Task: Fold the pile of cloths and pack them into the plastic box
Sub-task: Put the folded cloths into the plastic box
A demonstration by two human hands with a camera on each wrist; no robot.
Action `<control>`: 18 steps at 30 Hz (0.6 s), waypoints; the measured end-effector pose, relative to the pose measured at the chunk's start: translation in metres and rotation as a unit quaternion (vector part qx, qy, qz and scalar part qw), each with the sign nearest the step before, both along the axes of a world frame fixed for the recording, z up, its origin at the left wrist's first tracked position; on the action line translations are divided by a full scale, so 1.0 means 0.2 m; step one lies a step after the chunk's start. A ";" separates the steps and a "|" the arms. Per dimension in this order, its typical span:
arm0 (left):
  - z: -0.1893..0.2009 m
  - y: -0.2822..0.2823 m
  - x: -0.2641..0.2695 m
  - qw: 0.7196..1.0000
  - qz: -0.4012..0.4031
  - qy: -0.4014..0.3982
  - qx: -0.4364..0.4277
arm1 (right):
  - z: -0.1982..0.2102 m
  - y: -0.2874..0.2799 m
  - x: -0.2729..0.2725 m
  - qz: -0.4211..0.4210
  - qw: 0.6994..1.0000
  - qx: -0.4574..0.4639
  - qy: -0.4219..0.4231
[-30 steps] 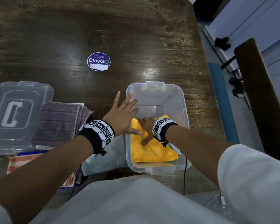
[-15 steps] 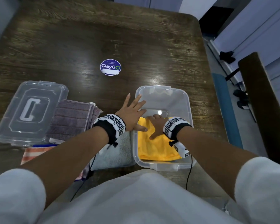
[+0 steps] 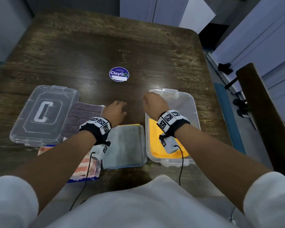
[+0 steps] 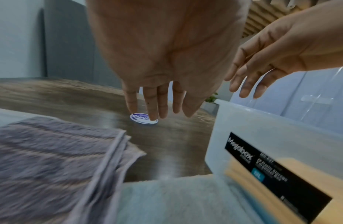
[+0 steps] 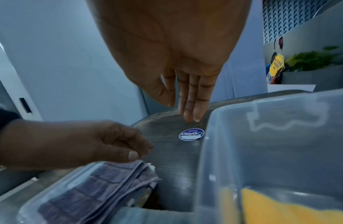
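Left hand (image 3: 116, 111): held above the worktop (image 3: 89, 51), just left of the box (image 3: 193, 106). My fingers hang loose and slightly spread, and they grip nothing.
Right hand (image 3: 155, 104): held above the far-left corner of the box. My fingers are straight, close together and pointing down, and they grip nothing.
Box: clear plastic with its top uncovered, standing on the worktop in front of me. There is a black label on its left wall.
Yellow cloth (image 3: 156, 153): folded and lying flat inside the box, over the near part of its floor.
Grey cloth (image 3: 125, 145): folded, on the worktop just beside the left wall of the box.
Purple cloth (image 3: 82, 112): a folded stack further left of the box, beyond the grey cloth.
Striped cloth (image 3: 87, 167): orange and white, left of the box on the near side, partly hidden under my left forearm.
Lid (image 3: 43, 112): clear, handle up, farthest left of the box. Its right edge overlaps the purple cloth.
Sticker (image 3: 119, 74): round and blue, reading "ClayGo", on the worktop beyond the box and to its left.
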State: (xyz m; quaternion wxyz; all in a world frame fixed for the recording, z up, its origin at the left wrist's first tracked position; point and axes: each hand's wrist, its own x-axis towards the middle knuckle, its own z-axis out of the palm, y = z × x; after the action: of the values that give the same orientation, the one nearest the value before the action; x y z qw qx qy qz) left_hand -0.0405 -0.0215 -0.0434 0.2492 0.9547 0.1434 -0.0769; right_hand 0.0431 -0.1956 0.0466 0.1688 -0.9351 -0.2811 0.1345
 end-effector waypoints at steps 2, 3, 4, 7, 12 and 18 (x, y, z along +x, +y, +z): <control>-0.06 0.09 -0.08 0.999 0.012 0.036 0.003 | -0.03 0.09 -0.08 0.011 1.000 0.021 0.017; -0.08 0.13 -0.12 0.998 0.010 0.055 -0.001 | -0.05 0.14 -0.12 0.015 0.999 0.023 0.026; -0.11 0.15 -0.16 0.998 0.006 0.070 -0.005 | -0.08 0.18 -0.16 0.020 0.999 0.009 0.038; -0.19 0.17 -0.23 0.994 -0.020 0.112 0.001 | -0.21 0.25 -0.28 0.056 0.991 -0.086 0.082; -0.31 0.14 -0.24 0.985 -0.090 0.145 0.007 | -0.43 0.22 -0.46 0.123 0.949 -0.264 0.119; -0.41 0.11 -0.16 0.969 -0.150 0.189 0.049 | -0.68 0.10 -0.57 0.051 0.941 -0.277 0.188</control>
State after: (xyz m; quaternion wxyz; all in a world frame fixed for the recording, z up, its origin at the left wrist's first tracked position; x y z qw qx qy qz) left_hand -0.0735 -0.0002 -0.1257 0.1559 0.9445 0.0470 -0.2854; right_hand -0.0709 -0.1753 -0.0894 -0.0547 -0.8872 -0.2427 0.3886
